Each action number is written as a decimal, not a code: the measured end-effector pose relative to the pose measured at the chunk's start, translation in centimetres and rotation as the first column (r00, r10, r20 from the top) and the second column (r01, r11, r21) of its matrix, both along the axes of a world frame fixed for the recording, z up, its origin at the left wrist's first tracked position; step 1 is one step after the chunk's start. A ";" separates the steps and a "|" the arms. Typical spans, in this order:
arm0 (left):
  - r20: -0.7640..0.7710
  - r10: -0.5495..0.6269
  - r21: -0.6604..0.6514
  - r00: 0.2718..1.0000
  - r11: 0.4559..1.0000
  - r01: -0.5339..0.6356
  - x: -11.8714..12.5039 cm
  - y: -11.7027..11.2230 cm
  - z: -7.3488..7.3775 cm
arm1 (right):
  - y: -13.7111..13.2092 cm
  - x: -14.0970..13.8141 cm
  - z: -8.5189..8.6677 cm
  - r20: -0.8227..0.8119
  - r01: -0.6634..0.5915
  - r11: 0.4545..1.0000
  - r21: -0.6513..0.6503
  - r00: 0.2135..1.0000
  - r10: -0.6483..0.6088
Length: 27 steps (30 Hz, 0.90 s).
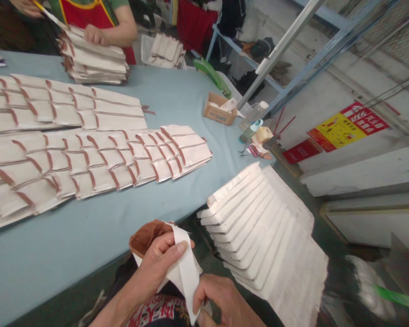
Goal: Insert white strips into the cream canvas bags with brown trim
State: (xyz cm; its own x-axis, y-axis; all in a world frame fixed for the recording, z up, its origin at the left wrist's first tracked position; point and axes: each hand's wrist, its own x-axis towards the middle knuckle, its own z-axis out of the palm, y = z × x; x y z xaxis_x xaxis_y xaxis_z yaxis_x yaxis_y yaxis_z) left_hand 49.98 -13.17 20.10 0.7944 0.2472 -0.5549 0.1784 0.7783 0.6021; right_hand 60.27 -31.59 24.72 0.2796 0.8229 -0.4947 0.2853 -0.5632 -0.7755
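Observation:
Close to my body, my left hand (158, 263) pinches a cream fabric piece (186, 270) with a brown lining (150, 238) that bulges open at the top. Its thumb presses on a folded white edge strip. Lower down, my right hand (221, 297) has its fingers curled round the bottom end of that same strip. Something greyish shows under the right fingers, too hidden to name. Left of my hands, overlapping cream fabric pieces with brown edges (122, 159) lie in rows on the blue table (98, 231).
A stack of pale flat panels (262, 227) fans out to my right, beside the table. Across the table, a co-worker's hand (96, 35) rests on a fabric pile (95, 59). A small cardboard box (220, 113) and a bottle (250, 131) stand near the table's far right corner.

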 end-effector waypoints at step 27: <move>-0.009 -0.253 0.753 0.968 0.635 0.172 -4.5 0.6 3.8 | 9.1 -2.1 2.2 -0.320 0.459 0.825 0.329 0.876 -0.360</move>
